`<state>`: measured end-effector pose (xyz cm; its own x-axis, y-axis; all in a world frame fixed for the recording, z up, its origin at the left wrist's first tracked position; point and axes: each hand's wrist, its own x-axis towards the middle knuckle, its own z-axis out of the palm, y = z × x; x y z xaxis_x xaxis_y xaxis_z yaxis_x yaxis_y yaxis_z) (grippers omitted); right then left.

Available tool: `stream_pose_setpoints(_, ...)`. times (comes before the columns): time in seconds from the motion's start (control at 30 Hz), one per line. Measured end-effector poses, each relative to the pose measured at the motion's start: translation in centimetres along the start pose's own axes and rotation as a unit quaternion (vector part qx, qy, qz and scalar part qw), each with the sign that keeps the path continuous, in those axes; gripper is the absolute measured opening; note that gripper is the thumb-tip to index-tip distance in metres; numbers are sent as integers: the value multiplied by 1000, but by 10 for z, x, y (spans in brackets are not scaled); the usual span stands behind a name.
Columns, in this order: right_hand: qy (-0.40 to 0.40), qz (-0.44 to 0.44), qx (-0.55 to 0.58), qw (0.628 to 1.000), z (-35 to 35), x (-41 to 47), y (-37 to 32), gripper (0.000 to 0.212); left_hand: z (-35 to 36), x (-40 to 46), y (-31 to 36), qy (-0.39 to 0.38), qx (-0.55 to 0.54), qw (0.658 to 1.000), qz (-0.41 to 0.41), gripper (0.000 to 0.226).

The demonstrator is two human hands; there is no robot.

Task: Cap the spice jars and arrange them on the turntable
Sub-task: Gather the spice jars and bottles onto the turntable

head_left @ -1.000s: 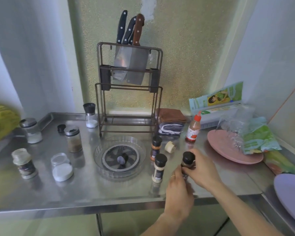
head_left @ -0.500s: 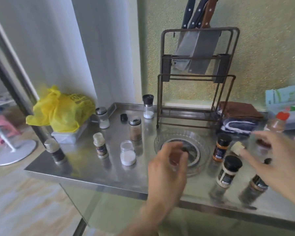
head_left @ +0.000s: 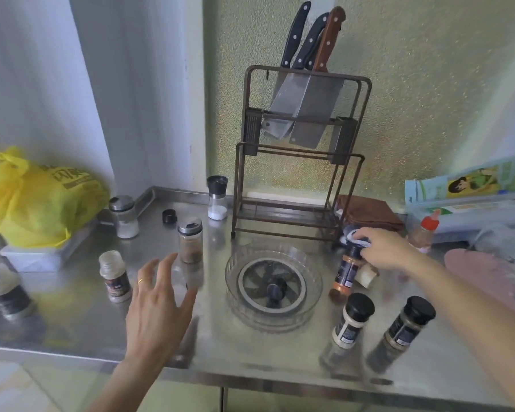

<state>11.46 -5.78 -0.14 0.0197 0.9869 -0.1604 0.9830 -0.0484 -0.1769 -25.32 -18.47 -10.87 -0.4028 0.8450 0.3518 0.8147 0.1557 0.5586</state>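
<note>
The clear turntable stands mid-counter with nothing on it. My left hand hovers left of it, fingers spread and holding nothing, in front of a blurred short clear jar. My right hand curls over the black cap of the orange spice jar just right of the turntable. Two black-capped jars stand near the front edge. An uncapped jar and a silver-lidded brown spice jar stand at the left. A loose black cap and a cream cap lie on the counter.
A knife rack stands behind the turntable, with a salt grinder and glass shaker to its left. A yellow bag sits far left, another jar at the left edge. A red-capped bottle and pink plate are on the right.
My view swung left. Both hands let go of the dark spice jar at the front. The left hand moved left past the turntable; the right hand reached back onto the orange jar's cap.
</note>
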Motion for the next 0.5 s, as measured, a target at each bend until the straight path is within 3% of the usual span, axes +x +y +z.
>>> stream_pose_setpoints(0.13,-23,-34,40,998,18,4,-9,56,7,-1,-9,-9,-18,1000,-2,66)
stream_pose_setpoints(0.33,10,-68,40,997,45,4,-5,30,9,-2,-6,-16,-30,999,-9,65)
stream_pose_setpoints(0.5,-68,-61,36,995,46,10,-13,56,8,-3,-4,-12,-30,999,-11,69)
